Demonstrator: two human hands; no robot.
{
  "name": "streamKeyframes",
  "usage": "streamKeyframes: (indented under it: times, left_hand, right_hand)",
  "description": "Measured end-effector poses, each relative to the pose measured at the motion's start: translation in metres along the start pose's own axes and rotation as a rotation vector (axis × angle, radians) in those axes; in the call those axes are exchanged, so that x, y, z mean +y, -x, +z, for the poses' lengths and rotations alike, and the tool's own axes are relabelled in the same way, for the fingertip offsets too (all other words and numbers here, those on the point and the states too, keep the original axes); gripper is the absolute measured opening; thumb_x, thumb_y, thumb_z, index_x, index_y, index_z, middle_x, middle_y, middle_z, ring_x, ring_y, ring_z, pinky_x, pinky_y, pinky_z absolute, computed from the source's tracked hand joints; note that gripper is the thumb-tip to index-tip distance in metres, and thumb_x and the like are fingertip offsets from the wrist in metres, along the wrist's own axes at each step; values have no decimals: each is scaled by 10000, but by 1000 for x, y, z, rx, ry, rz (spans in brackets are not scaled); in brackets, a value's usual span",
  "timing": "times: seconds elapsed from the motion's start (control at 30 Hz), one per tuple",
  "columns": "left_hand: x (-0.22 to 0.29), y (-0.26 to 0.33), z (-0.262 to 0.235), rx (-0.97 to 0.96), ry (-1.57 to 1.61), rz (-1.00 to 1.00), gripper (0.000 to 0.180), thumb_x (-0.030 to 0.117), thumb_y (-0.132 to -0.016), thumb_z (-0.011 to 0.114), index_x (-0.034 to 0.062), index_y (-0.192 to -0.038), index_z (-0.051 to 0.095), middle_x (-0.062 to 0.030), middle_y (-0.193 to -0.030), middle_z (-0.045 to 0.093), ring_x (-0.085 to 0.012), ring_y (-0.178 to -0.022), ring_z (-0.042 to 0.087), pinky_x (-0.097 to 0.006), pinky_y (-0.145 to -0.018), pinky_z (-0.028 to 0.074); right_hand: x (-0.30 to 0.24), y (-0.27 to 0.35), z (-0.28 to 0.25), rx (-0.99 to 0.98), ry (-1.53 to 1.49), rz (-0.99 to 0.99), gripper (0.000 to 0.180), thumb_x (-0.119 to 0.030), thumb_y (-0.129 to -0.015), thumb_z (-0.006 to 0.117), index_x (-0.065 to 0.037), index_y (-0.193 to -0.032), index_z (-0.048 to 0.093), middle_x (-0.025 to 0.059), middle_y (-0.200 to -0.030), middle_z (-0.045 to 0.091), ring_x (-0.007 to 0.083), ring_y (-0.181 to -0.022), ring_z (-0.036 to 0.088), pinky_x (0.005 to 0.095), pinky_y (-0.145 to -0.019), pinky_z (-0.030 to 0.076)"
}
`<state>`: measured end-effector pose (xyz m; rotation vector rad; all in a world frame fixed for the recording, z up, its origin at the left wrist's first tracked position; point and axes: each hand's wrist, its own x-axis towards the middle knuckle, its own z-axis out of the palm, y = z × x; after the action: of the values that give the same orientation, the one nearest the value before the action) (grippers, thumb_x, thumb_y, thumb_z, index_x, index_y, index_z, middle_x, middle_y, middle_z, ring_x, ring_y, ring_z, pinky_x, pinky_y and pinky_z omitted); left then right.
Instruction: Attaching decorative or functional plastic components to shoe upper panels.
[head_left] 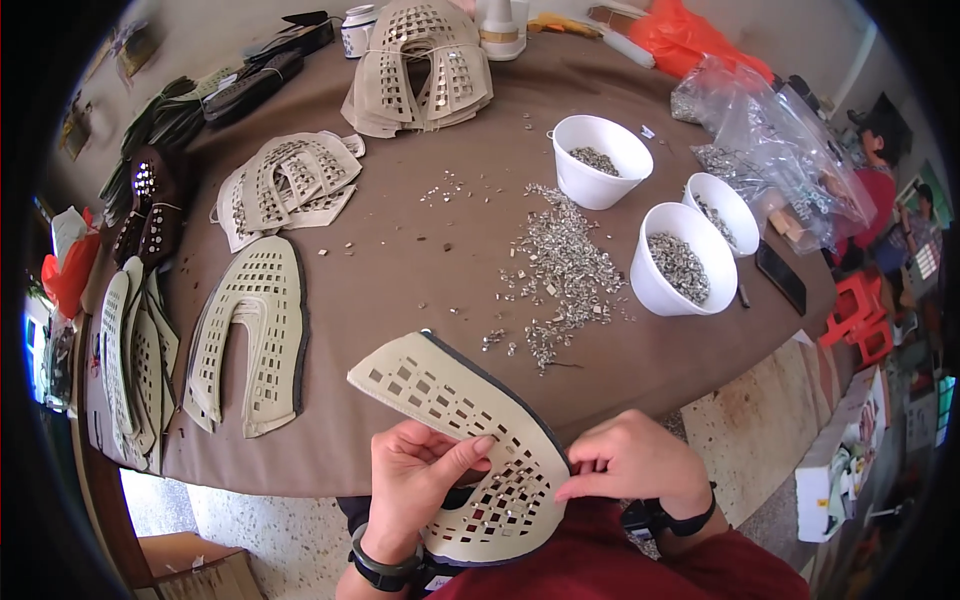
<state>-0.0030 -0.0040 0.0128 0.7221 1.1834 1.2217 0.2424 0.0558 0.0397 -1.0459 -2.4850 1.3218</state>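
Observation:
A beige, horseshoe-shaped shoe upper (490, 395) with rows of square holes is held tilted over my lap, close to the table's front edge. My left hand (412, 480) is closed round its inner edge, thumb on top. At the outer edge, my right hand (632, 458) grips with curled fingers, the thumb along the rim; whether a stud is between those fingers is hidden. Small shiny metal studs sit in several holes of the lower part. Beyond the upper, a loose heap of silver studs (565, 255) lies on the brown cloth.
White cups (690, 295) of studs stand at the right, beside a dark phone (780, 277) and clear plastic bags (790, 150). Stacked beige uppers (275, 330) lie at the left, another stack (420, 60) at the back. Red stools (858, 318) and other people are further right.

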Motion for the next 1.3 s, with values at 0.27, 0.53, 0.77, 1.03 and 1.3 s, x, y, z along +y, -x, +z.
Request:
streamKeyframes:
  times: [0.27, 0.53, 0.77, 1.03, 1.3]
  left_hand:
    - [4, 19, -32, 30, 33, 123, 154, -47, -843, 757, -76, -990, 723, -163, -900, 749, -184, -750, 733, -282, -690, 616]
    - [4, 22, -45, 111, 70, 34, 151, -5, -907, 694, -88, -1034, 698, -167, -930, 741, -192, -766, 734, -282, -702, 625]
    - [5, 19, -51, 81, 106, 20, 174, 3, -916, 688, -89, -1063, 686, -168, -955, 738, -191, -790, 734, -283, -724, 624]
    - [3, 3, -41, 17, 145, -8, 160, 8, -933, 673, -72, -1070, 686, -153, -977, 736, -164, -812, 726, -260, -747, 613]
    - [3, -3, -42, -29, 233, -44, 187, 11, -967, 611, -77, -1125, 659, -149, -1033, 723, -164, -866, 722, -253, -794, 604]
  right_hand:
    - [-1, -48, 20, 589, -169, 9, 94, -65, -867, 720, -14, -946, 729, 117, -826, 706, 218, -695, 687, 313, -613, 508]
    - [-21, -97, 46, 585, 61, -113, 104, -64, -841, 742, -28, -938, 732, 112, -821, 686, 240, -655, 660, 324, -600, 506]
    - [-16, -96, 41, 628, 111, -81, 82, -47, -829, 748, -23, -907, 735, 102, -788, 668, 217, -628, 638, 312, -578, 488]
    - [-13, -105, 35, 782, 165, -15, 53, -64, -832, 734, -39, -872, 711, 109, -813, 656, 286, -692, 663, 380, -634, 516]
    - [-10, -110, 29, 740, 181, 113, 50, -56, -822, 731, -42, -829, 683, 90, -803, 657, 277, -683, 670, 385, -627, 519]
